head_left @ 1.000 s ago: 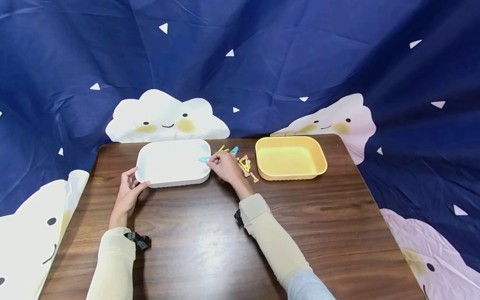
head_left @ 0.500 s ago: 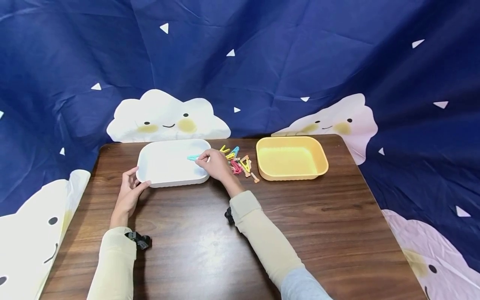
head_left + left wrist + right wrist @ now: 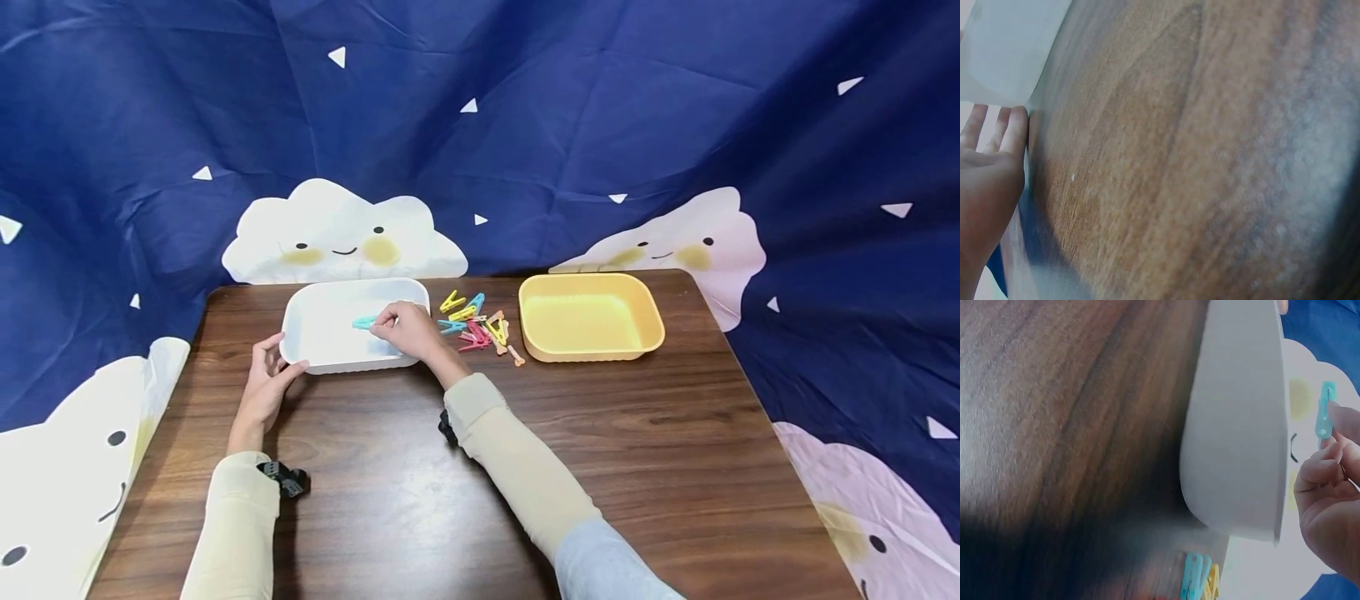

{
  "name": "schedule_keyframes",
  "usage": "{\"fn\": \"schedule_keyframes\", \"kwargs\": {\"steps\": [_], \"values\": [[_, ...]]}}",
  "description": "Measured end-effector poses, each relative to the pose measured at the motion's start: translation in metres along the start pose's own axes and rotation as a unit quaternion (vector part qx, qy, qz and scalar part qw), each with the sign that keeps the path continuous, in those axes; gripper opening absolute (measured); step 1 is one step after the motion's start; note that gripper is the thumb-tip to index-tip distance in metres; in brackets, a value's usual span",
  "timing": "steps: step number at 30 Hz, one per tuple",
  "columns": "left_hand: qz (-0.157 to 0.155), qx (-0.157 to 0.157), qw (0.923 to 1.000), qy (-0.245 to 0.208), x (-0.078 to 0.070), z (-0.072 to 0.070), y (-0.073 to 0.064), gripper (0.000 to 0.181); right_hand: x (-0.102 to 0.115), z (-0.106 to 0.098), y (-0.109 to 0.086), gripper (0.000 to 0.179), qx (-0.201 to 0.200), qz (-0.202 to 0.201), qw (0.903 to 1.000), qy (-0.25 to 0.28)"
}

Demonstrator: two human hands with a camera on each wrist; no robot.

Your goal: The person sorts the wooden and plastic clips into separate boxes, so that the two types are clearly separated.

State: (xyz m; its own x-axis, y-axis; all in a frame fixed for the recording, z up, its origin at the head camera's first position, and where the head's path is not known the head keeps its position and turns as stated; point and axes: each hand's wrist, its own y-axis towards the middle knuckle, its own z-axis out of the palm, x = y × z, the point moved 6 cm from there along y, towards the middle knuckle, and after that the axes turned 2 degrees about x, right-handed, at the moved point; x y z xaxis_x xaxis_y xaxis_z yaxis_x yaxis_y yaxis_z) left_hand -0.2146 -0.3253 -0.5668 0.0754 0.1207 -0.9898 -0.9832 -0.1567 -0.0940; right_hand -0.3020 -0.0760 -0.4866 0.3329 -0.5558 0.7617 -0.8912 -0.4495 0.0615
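Left hand (image 3: 267, 383) at the near left corner of the white basin (image 3: 322, 337), forearm running up from the lower edge; grip set round the corner, thumb on the front rim, fingers along the left end. Right hand (image 3: 408, 327) over the basin's right half, arm angled in from lower right, palm down; grip closed on one light-blue clothespin (image 3: 363, 322) between thumb and fingers, clothespin lying roughly level over the basin.

Counts: hands, 2; basins, 2 (white at left, yellow basin (image 3: 592, 359) at right, both on the desk (image 3: 637, 467)). In the loose pile (image 3: 472, 325) between them: yellow clothespins, 3; blue, 2; red and orange pieces overlap, number cannot be told.

View comparison: right wrist shows the held clothespin above the rim level, clear of the wall, its metal spring visible; head view does not settle that height. Left wrist shows three fingertips against the white basin's outer side, thumb out of frame; the thumb appears in head view. Only head view takes in the yellow basin.
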Motion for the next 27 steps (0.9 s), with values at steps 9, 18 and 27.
{"fn": "schedule_keyframes", "kwargs": {"steps": [9, 18, 27], "values": [[-0.006, -0.009, 0.9999, -0.002, 0.002, 0.002, 0.001, 0.066, 0.006, 0.018, 0.008, 0.01, 0.036, -0.013, 0.9975, -0.059], [-0.009, -0.015, 0.9998, -0.008, 0.003, -0.002, -0.002, 0.065, 0.006, 0.032, 0.013, 0.009, 0.046, -0.004, 0.9958, -0.079], [0.003, -0.001, 0.9999, -0.013, 0.001, 0.001, 0.0, 0.066, 0.0, 0.033, 0.014, 0.013, 0.04, 0.009, 0.9945, -0.096]]}}
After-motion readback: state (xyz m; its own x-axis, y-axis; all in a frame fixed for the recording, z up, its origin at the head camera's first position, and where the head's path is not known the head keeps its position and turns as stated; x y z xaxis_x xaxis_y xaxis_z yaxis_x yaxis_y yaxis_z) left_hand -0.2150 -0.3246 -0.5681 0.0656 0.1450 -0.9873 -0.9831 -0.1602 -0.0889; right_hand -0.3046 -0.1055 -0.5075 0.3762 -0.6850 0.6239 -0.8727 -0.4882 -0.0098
